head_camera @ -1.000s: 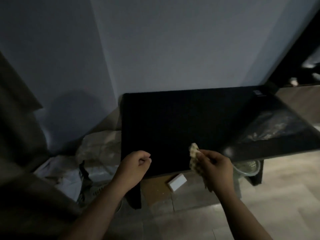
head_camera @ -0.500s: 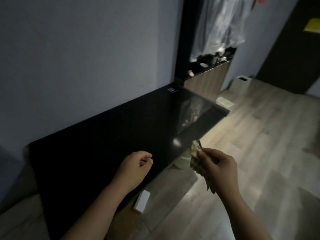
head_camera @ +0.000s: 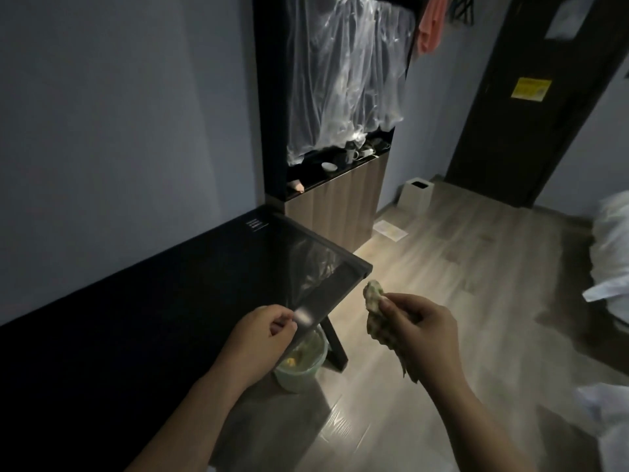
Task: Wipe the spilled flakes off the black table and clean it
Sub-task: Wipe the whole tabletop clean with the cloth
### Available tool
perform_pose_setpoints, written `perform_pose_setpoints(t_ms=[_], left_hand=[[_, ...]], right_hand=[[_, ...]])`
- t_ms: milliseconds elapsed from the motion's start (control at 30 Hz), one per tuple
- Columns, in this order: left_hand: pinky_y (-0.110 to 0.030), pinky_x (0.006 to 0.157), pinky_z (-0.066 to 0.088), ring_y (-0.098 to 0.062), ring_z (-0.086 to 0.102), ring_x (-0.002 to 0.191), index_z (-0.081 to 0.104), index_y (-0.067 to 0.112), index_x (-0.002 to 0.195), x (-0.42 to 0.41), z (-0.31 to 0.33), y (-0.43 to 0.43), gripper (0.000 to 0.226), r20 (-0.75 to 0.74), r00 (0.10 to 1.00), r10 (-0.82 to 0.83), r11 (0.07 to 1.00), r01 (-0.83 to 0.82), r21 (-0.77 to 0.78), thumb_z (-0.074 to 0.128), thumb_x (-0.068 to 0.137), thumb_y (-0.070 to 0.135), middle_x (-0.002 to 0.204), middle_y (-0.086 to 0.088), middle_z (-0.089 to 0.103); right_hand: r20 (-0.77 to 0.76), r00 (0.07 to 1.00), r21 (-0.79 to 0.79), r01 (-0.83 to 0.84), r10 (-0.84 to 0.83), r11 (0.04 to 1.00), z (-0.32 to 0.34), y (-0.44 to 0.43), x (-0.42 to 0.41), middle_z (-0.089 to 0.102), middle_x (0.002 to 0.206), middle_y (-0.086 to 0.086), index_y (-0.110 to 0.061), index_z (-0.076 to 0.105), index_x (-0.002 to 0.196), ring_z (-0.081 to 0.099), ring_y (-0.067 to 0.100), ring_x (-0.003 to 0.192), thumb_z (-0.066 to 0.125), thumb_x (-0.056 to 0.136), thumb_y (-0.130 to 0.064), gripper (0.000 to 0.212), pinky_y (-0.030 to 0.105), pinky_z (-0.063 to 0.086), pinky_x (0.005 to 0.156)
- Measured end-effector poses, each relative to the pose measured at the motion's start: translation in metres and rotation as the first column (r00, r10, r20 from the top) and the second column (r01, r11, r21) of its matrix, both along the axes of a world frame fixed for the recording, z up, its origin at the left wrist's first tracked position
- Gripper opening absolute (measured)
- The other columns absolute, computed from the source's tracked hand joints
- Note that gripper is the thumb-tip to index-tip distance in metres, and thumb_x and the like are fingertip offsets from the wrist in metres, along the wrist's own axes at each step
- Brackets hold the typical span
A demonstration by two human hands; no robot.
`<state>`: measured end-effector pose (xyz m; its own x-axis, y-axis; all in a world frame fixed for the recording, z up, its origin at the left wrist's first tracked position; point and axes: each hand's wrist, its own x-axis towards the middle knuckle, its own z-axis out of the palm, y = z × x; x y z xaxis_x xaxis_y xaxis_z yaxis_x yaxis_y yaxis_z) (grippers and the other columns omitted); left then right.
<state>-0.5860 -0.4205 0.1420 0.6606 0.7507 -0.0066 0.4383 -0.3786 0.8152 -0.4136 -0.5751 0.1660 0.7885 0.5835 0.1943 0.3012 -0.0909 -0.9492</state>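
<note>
Black table (head_camera: 136, 318) against the grey wall, top dark and glossy, with only a pale reflection near its right end; shows no flakes discernible in this dim light, small ones possibly lost in the gloom. Checked cloth (head_camera: 376, 321) bunched up and pinched between thumb and fingers of the right hand (head_camera: 422, 335), held in the air just beyond the table's corner, above the wooden floor and clear of the top. Left hand (head_camera: 258, 338) over the table's front edge, fingers curled in with the thumb against them; contents, if any, impossible to tell. Directly beneath it, a pale green bin (head_camera: 299, 367) on the floor beside the table leg, with something yellowish inside. Seems largely wiped already, judging by the bare-looking top; probably left to do: tipping any gathered flakes into the bin, shaking out the cloth, and perhaps a last pass over the surface
</note>
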Motion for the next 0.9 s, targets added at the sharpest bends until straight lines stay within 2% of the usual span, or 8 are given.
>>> perform_pose_setpoints(t_ms=[100,233,433,567,633,767,833,900], left_hand=[[-0.025,0.085,0.053,-0.001,0.060,0.093,0.062,0.034,0.099,0.043,0.001,0.014,0.012,-0.003,1.000,-0.002,1.000,0.002,-0.018,0.059,0.092,0.025,0.101,0.014,0.063],[-0.026,0.085,0.053,-0.002,0.061,0.095,0.062,0.034,0.102,0.102,-0.010,0.044,0.013,0.006,1.000,-0.004,0.999,0.004,-0.039,0.060,0.091,0.026,0.102,0.013,0.063],[-0.017,0.082,0.049,-0.004,0.059,0.101,0.062,0.028,0.114,0.199,-0.034,0.111,0.023,0.014,0.999,-0.030,0.998,0.031,-0.059,0.059,0.092,0.027,0.109,0.012,0.062],[-0.013,0.076,0.046,-0.004,0.059,0.100,0.062,0.027,0.113,0.265,-0.034,0.158,0.021,0.011,0.998,-0.062,0.993,0.063,-0.101,0.059,0.092,0.026,0.109,0.011,0.062],[-0.013,0.076,0.046,-0.005,0.059,0.099,0.063,0.026,0.112,0.297,-0.032,0.182,0.020,0.023,0.999,-0.044,0.995,0.046,-0.093,0.059,0.092,0.025,0.107,0.010,0.063],[-0.017,0.078,0.047,-0.005,0.058,0.099,0.063,0.025,0.113,0.353,-0.029,0.212,0.022,0.028,0.999,-0.014,0.996,0.017,-0.088,0.059,0.092,0.027,0.106,0.011,0.063],[-0.018,0.079,0.048,-0.005,0.059,0.098,0.063,0.026,0.111,0.378,-0.030,0.222,0.020,0.022,1.000,0.008,0.996,-0.006,-0.089,0.059,0.092,0.027,0.105,0.011,0.063],[-0.020,0.080,0.049,-0.004,0.058,0.097,0.063,0.026,0.109,0.405,-0.033,0.229,0.018,0.003,0.999,0.032,0.996,-0.032,-0.082,0.059,0.092,0.026,0.103,0.011,0.063]], right_hand=[[-0.015,1.000,0.033,-0.010,0.011,0.999,0.009,0.010,0.043,0.070,0.060,0.009,-0.022,0.075,0.078,0.066,0.034,0.058,0.067,0.089,-0.007,0.021,0.041,0.056,0.055],[-0.024,1.000,0.031,-0.019,0.020,0.999,0.007,0.039,0.105,0.068,0.058,0.012,-0.018,0.075,0.075,0.063,0.039,0.057,0.065,0.091,-0.005,0.023,0.044,0.054,0.053],[-0.002,1.000,-0.010,0.027,-0.027,1.000,0.002,0.098,0.199,0.068,0.058,0.010,-0.019,0.076,0.080,0.064,0.038,0.057,0.066,0.091,-0.011,0.017,0.045,0.053,0.051],[-0.011,0.997,-0.039,0.077,-0.077,0.996,0.008,0.136,0.263,0.070,0.061,0.009,-0.020,0.077,0.085,0.067,0.033,0.058,0.068,0.090,-0.013,0.012,0.047,0.055,0.055],[-0.005,0.997,-0.056,0.076,-0.076,0.996,0.011,0.155,0.291,0.070,0.061,0.009,-0.019,0.077,0.084,0.067,0.030,0.057,0.068,0.089,-0.012,0.012,0.041,0.055,0.054],[0.004,0.999,-0.081,0.038,-0.038,0.996,0.005,0.186,0.344,0.070,0.061,0.005,-0.019,0.076,0.081,0.066,0.018,0.054,0.068,0.089,-0.012,0.014,0.019,0.048,0.046],[-0.015,0.998,-0.075,0.056,-0.057,0.996,-0.002,0.199,0.375,0.073,0.067,0.000,-0.019,0.078,0.087,0.069,0.016,0.061,0.070,0.088,-0.013,0.010,0.017,0.049,0.049],[-0.034,0.998,-0.065,0.046,-0.048,0.997,-0.010,0.210,0.409,0.074,0.069,0.000,-0.019,0.078,0.088,0.071,0.020,0.066,0.070,0.088,-0.013,0.010,0.025,0.054,0.052]])
